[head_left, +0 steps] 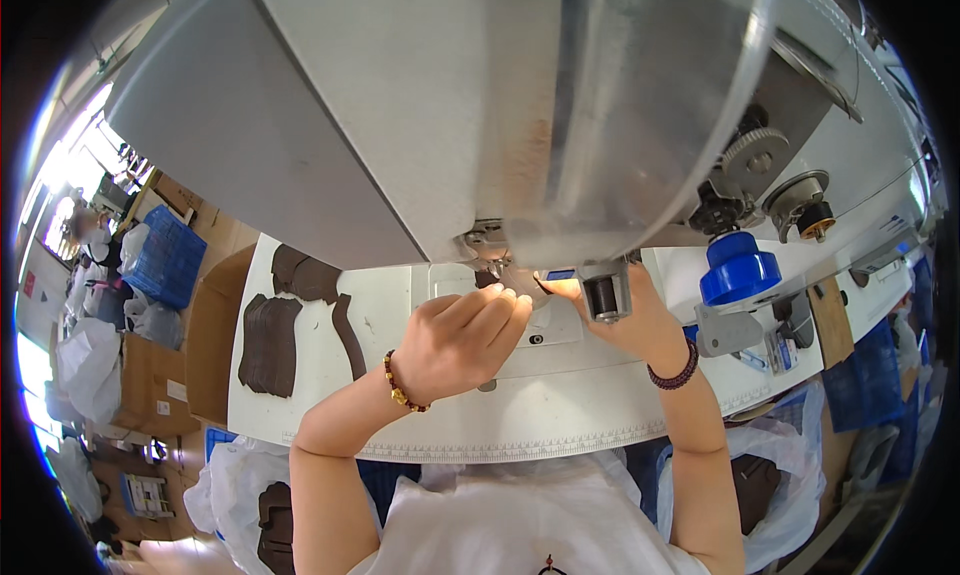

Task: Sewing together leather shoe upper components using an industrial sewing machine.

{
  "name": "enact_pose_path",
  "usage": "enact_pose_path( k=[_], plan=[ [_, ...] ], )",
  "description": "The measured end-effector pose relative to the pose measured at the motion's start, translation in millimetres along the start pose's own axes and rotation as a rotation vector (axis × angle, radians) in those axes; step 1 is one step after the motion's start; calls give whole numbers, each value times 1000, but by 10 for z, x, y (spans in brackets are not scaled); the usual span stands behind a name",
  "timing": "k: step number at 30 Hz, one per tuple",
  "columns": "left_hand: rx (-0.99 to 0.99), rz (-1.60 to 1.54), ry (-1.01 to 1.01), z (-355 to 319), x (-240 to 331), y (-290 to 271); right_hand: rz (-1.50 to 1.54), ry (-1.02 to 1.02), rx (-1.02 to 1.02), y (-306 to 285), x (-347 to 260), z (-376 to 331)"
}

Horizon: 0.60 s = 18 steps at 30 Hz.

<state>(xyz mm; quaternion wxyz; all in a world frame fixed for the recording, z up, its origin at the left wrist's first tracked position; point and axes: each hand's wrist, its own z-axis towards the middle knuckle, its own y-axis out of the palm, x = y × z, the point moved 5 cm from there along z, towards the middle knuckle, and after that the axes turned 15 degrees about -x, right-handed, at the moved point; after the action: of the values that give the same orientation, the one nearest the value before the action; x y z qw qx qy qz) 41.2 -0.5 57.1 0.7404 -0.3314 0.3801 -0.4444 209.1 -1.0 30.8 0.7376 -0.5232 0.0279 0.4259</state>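
A large grey-white sewing machine fills the upper middle, its needle area lit just beyond my hands. My left hand is closed, its fingertips pressed together right by the needle; what they pinch is hidden. A small dark brown patch shows beside those fingertips, under the needle. My right hand lies to the right of the needle, with a finger stretched toward it. A metal cylinder on the machine covers part of that hand, so its grip does not show.
On the white table at left lie a stack of brown cut pieces, more brown pieces and a curved brown strip. A blue knob juts out at right. Plastic-lined bins with brown pieces stand below the front edge.
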Motion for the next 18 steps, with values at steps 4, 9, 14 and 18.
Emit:
enact_pose_path(
  k=[4,9,14,18],
  plan=[
    [23,10,16,-36,-29,29,-180,-89,29,26,-116,-34],
    [33,-46,13,-97,-123,63,-431,-84,-10,122,-259,-38],
    [24,-136,3,-159,-217,95,-572,-123,84,234,-448,-113],
    [28,-212,12,-181,-279,132,-642,-95,123,271,-491,-132]
  ],
)
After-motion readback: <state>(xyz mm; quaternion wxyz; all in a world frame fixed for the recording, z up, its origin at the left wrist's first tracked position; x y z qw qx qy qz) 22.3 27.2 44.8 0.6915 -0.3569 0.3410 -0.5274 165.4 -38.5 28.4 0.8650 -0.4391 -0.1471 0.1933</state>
